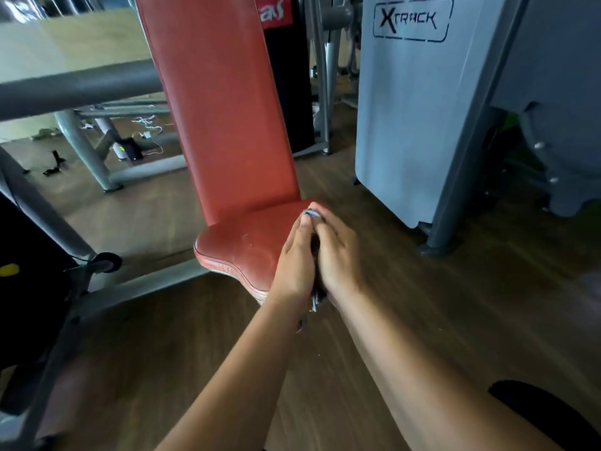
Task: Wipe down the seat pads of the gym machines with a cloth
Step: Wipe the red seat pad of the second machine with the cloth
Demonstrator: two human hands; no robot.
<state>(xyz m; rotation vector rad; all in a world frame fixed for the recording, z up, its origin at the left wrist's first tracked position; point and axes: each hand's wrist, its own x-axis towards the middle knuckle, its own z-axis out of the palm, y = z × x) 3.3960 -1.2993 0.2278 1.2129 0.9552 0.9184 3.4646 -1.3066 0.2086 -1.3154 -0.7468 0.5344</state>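
The left hand point(294, 255) and right hand point(338, 252), fingers closed, clasp a bunched grey cloth point(313, 213) between them at the right-hand edge of the red seat pad point(237, 245), which a cloth opened flat would likely wipe more evenly.

A grey machine shroud point(406, 125) lettered XTRACK was seen up and to the right of the grip, set on a wooden floor point(455, 314) that was spread beneath and around it. Far to the upper left of the grip a thick grey bar point(81, 87) was laid across the view, and slanted grey frame legs point(85, 151) were planted below it. White cables point(148, 130) and a small black device point(130, 150) were left on the floor there. A black column point(286, 92) was placed well above the grip. A yellow knob point(8, 269) was noted far left.
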